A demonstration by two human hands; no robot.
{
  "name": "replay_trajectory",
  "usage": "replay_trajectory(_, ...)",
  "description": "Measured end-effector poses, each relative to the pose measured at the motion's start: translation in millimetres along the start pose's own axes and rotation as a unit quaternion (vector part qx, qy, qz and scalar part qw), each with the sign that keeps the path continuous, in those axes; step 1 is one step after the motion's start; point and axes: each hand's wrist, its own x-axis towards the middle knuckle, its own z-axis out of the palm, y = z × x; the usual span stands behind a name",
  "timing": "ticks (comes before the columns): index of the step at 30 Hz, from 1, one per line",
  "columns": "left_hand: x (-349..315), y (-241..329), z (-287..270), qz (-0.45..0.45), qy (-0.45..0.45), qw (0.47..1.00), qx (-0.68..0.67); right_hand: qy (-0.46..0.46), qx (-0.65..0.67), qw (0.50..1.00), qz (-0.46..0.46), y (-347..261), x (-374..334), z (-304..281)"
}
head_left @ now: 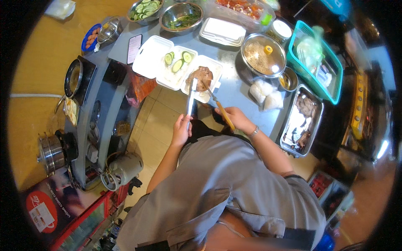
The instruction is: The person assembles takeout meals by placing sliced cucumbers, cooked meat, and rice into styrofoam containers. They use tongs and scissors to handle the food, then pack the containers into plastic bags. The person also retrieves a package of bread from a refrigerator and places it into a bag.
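My left hand is closed around metal tongs, whose tips rest on a browned piece of meat. In my right hand is a wooden-handled knife; its thin metal blade reaches the same meat, though the blade's exact shape is hard to make out. The meat lies in the right part of an open white foam food container. Just left of it, cucumber slices lie on what looks like rice. A white foam lid spreads open at the left.
Along the table's back stand bowls of sliced cucumber and greens, plus a closed foam box. To the right are a lidded noodle pot, a teal basket and a metal meat tray. A phone lies left.
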Motion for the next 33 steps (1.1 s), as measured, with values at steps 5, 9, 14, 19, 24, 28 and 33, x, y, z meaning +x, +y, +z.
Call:
replay_trajectory(5,-29,61,-42,-0.082,-0.018,0.992,0.094,0.001,-0.042,0.999,0.016,-2,-3,-11)
replay_trajectory(9,-64,156,-30,-0.11,-0.02,0.938,0.327,0.119,0.07,0.99,-0.043,20,-52,-27)
replay_trajectory(14,-43,149,67,0.026,-0.196,0.934,0.298,0.279,0.245,0.929,0.011,63,-148,-52)
replay_trajectory(19,-30,104,217,0.026,-0.381,0.843,0.38,0.391,0.378,0.837,0.066,140,-228,-56)
replay_trajectory(24,-12,93,319,0.2,-0.348,0.755,0.518,0.435,0.439,0.778,0.111,186,-275,-41)
replay_trajectory(28,30,85,371,0.317,-0.282,0.687,0.59,0.42,0.464,0.771,0.115,201,-285,-34)
replay_trajectory(33,58,85,401,0.354,-0.293,0.654,0.6,0.393,0.472,0.783,0.099,201,-279,-37)
